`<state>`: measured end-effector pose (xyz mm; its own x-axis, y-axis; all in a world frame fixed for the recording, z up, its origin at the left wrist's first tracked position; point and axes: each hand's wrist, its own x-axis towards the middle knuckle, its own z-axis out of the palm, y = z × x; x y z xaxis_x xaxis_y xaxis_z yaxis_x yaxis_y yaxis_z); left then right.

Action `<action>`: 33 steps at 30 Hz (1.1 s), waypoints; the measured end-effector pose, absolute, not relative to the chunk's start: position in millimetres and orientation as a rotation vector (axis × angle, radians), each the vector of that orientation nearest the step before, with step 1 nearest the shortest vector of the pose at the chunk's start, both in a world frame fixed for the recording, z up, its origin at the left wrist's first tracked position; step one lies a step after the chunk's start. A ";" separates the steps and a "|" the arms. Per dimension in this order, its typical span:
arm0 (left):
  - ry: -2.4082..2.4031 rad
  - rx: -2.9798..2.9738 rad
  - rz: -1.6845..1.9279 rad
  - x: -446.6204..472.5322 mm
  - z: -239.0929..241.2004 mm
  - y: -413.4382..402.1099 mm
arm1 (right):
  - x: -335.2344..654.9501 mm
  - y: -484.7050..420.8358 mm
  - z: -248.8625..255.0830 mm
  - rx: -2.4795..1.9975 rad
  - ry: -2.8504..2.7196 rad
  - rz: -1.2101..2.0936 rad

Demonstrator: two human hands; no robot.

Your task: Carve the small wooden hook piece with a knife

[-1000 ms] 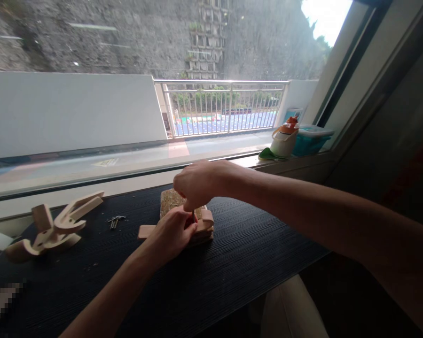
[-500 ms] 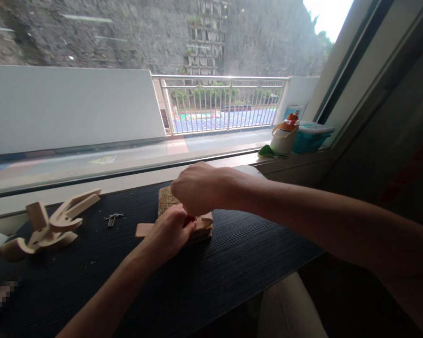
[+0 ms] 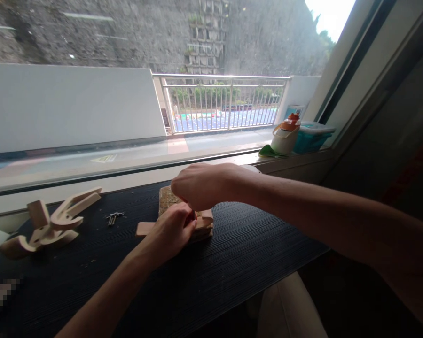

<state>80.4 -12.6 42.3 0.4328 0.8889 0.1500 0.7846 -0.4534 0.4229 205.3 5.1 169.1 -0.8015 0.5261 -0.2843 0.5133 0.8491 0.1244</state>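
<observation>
Over the dark table (image 3: 232, 253), my left hand (image 3: 174, 224) is closed, its fingers bent together above a pale wooden piece (image 3: 144, 228) with a curved right end. What its fingertips pinch is hidden; a small reddish spot shows between them. My right hand (image 3: 197, 185) is a fist just above and behind, bent down at the wrist and almost touching the left. Its grip is turned away from view, so what it holds cannot be seen. Under the wooden piece lies a rough, brownish block (image 3: 166, 199), partly covered by both hands.
Several curved wooden pieces (image 3: 44, 230) lie at the table's left, with a small pile of screws (image 3: 113, 218) to their right. On the windowsill at right stand a bottle with an orange top (image 3: 285, 136), a green item (image 3: 268, 151) and a teal box (image 3: 312, 138).
My right hand has turned slightly at the wrist, and its forearm sits a little lower near the hand. My left hand stays in almost the same place.
</observation>
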 end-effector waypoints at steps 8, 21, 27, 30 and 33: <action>1.443 2.412 0.491 79.6 40.6 -12.2 | 206.6 3.3 176.2 0.931 2.647 0.002; 1.341 2.368 0.450 76.8 43.6 -11.9 | 203.4 18.2 163.9 0.932 2.707 -0.116; 1.375 2.366 0.493 75.6 40.5 -10.5 | 205.9 13.7 174.3 0.958 2.702 -0.075; 1.351 2.310 0.488 74.4 38.4 -10.6 | 205.3 6.2 179.1 0.852 2.712 -0.074; 1.342 2.234 0.520 74.8 38.3 -12.1 | 204.4 4.8 173.9 0.751 2.771 -0.057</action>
<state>74.8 -12.1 38.3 0.4473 0.8912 0.0751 0.7089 -0.4045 0.5777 204.4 4.8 173.9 -0.8296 0.4902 -0.2674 0.5007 0.8650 0.0324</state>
